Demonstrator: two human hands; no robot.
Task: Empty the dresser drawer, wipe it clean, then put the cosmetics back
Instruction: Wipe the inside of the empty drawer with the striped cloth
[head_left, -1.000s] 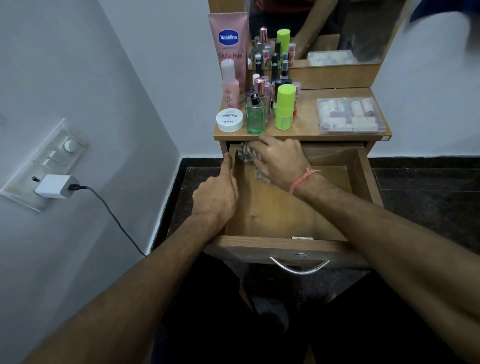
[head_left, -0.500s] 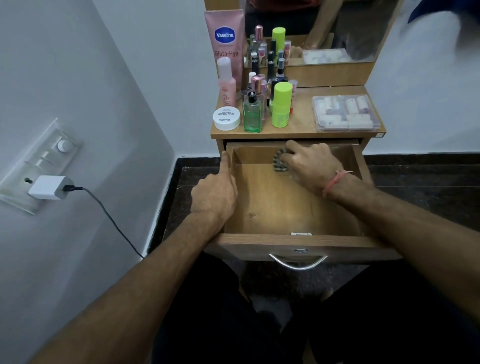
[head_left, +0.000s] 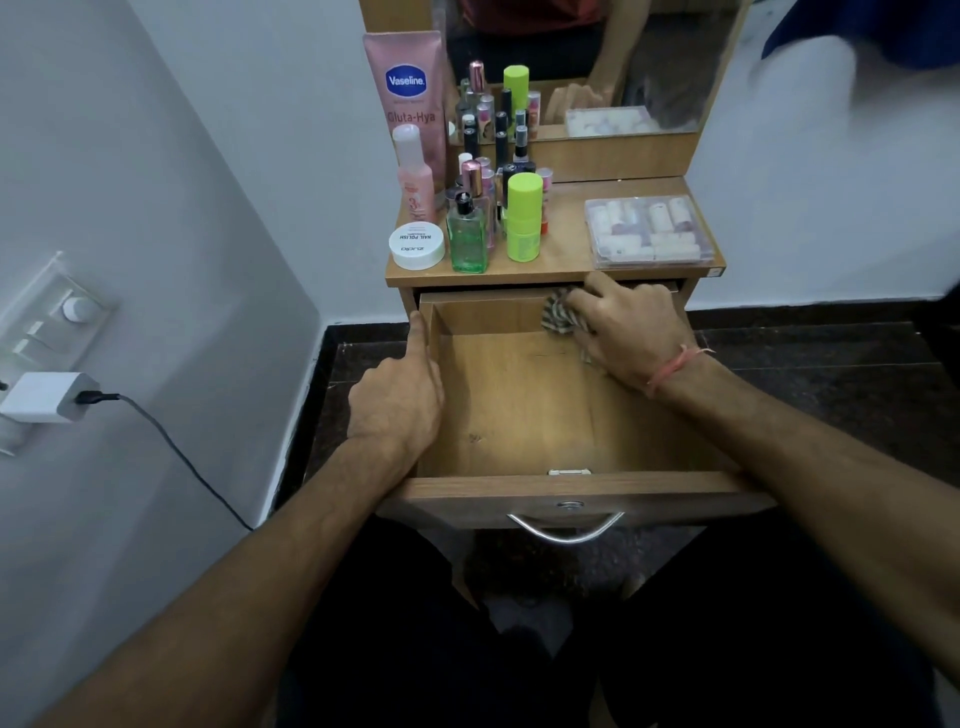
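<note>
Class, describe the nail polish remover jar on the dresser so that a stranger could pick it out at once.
Start at the wooden dresser top above the open drawer. At its front left corner, beside the green glass bottle, sits the nail polish remover jar. It is the only low, round, white-lidded tub among tall bottles.

Both forearms are bare, with no sleeves in view. The right wrist wears a thin pinkish-red thread band (head_left: 673, 368) with a loose end sticking out. The left hand (head_left: 396, 405) and right hand (head_left: 626, 332) carry no rings or watch. Dark trousers (head_left: 415, 623) cover the legs below.
</note>
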